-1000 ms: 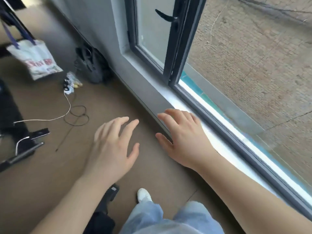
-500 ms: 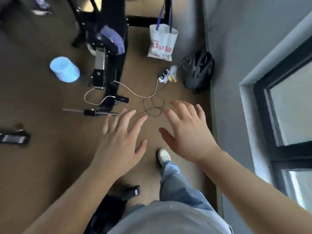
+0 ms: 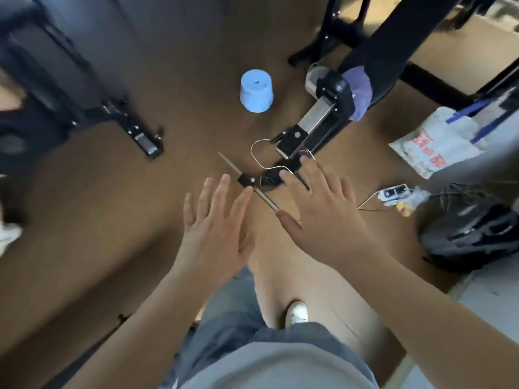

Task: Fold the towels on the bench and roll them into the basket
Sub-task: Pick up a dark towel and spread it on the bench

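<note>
Your left hand (image 3: 216, 237) and right hand (image 3: 325, 220) hang spread wide and empty above the floor (image 3: 98, 234), with no towel in sight, so find the bench before reaching.

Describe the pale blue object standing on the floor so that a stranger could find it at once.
Look at the brown floor beyond the person's left hand and right hand. Between the black metal stand on the left and the black-and-silver stand on the right sits a pale blue tapered cylinder. It alone is blue and round, with a small hole in its top.
</note>
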The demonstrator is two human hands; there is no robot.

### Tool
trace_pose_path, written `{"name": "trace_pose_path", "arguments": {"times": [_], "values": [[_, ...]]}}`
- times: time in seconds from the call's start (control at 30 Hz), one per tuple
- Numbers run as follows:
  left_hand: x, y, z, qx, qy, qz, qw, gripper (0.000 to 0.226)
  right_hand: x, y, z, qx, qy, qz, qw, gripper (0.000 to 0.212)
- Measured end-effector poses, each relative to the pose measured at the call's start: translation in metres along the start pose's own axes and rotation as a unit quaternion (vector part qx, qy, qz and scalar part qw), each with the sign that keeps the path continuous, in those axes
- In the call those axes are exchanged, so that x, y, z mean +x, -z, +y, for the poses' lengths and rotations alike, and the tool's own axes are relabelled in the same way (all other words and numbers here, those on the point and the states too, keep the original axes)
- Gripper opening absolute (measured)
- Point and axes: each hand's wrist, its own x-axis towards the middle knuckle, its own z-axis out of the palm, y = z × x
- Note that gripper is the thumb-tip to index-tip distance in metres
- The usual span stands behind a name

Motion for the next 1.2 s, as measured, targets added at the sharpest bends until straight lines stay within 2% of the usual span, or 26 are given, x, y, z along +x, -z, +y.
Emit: {"name": "trace_pose_path", "arguments": {"times": [0.2,0.47,0.63,0.77,1.0,1.2], "values": [[0.071,0.012,-0.101,-0.016,0.033,0.01,0.999,0.085,0.127,-0.024,-0.062,-0.004,0.055,-0.011,0.998,0.066],[0.18,0.065,-0.26,-0.039,0.051,0.01,0.998,0.077,0.309,-0.034,-0.165,0.02,0.009,-0.01,1.0,0.06],[0.246,0.094,-0.331,-0.045,0.039,-0.016,0.998,0.07,0.4,-0.039,-0.203,0.041,-0.007,-0.016,0.999,0.061],[0.306,0.109,-0.371,-0.066,0.044,-0.009,0.997,0.075,0.472,-0.042,-0.208,0.054,-0.019,-0.021,0.998,0.061],[0.45,0.122,-0.427,-0.018,0.043,-0.026,0.999,0.077,0.623,-0.053,-0.18,0.095,-0.023,-0.036,0.995,0.061],[0.606,0.152,-0.431,-0.011,0.009,-0.044,0.999,0.073,0.744,-0.042,-0.127,0.144,-0.05,-0.051,0.987,0.061]]}}
